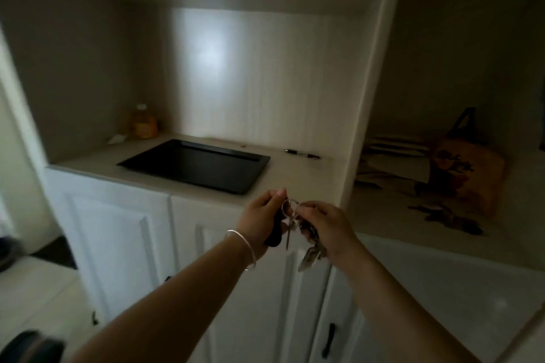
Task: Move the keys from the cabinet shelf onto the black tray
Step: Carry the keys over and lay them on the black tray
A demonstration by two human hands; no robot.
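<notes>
A bunch of keys (pixel 308 255) on a metal ring, with a black fob, hangs between both hands in front of the cabinet doors, below the shelf's front edge. My left hand (pixel 264 216) pinches the ring and holds the black fob. My right hand (pixel 327 228) grips the cluster of silver keys, some dangling below it. The black tray (pixel 203 166) lies flat on the cabinet shelf (pixel 298 177), behind and to the left of the hands, with nothing on it.
A yellow bottle (pixel 144 122) and a white scrap (pixel 117 138) stand at the shelf's back left. A black pen (pixel 302 154) lies right of the tray. A patterned bag (pixel 466 174) rests on the counter to the right. White cabinet doors (pixel 118 244) are below.
</notes>
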